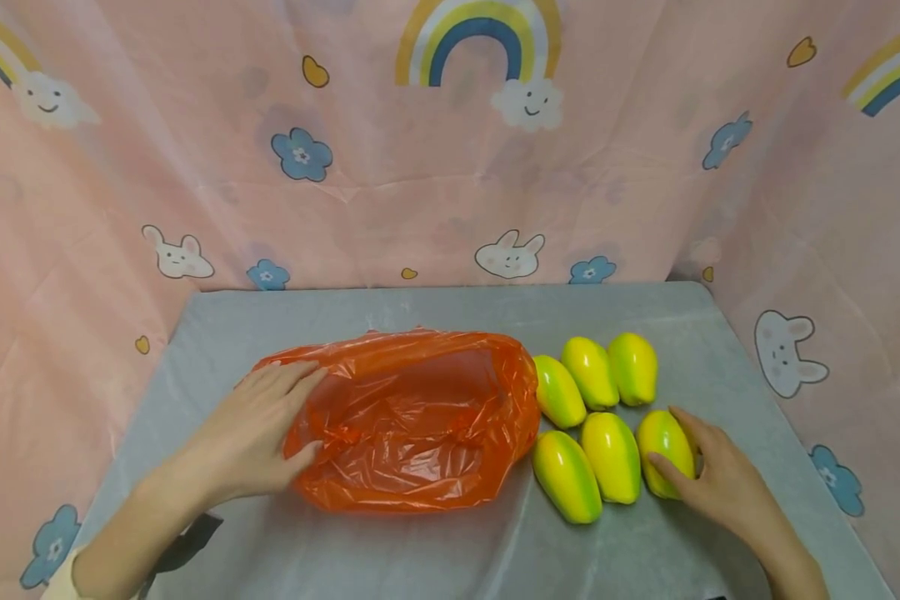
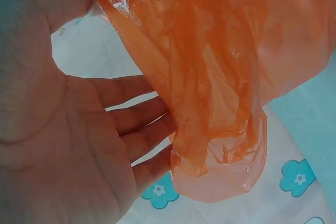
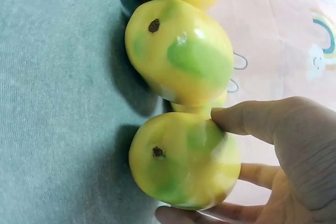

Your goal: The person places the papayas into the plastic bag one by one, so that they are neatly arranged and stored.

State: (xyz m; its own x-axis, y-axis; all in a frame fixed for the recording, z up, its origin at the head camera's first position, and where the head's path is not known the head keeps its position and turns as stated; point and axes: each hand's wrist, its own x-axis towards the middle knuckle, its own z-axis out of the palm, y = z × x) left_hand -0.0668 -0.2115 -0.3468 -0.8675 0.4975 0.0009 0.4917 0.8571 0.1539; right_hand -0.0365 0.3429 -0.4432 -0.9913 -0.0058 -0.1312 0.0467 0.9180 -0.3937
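Note:
A translucent orange-red plastic bag (image 1: 521, 408) lies on the table, its wide mouth facing up. At the bag's left end is my left hand (image 1: 262, 433), fingers spread and fairly straight against the plastic. In the left wrist view the bag's edge (image 2: 157, 51) covers the fingertips and thumb tip. My right hand (image 1: 720, 475) holds the nearest right-hand mango (image 1: 662, 442), yellow and green and glossy, with thumb on one side and fingers on the other. The right wrist view shows this mango (image 3: 184, 161) end-on with a dark stem spot.
Several more mangoes (image 1: 611, 458) lie in two rows between the bag and my right hand; the leftmost back mango (image 1: 558, 392) touches or nearly touches the bag. A grey cloth covers the table (image 1: 307, 308). Pink printed curtains (image 1: 420, 192) stand behind and at both sides.

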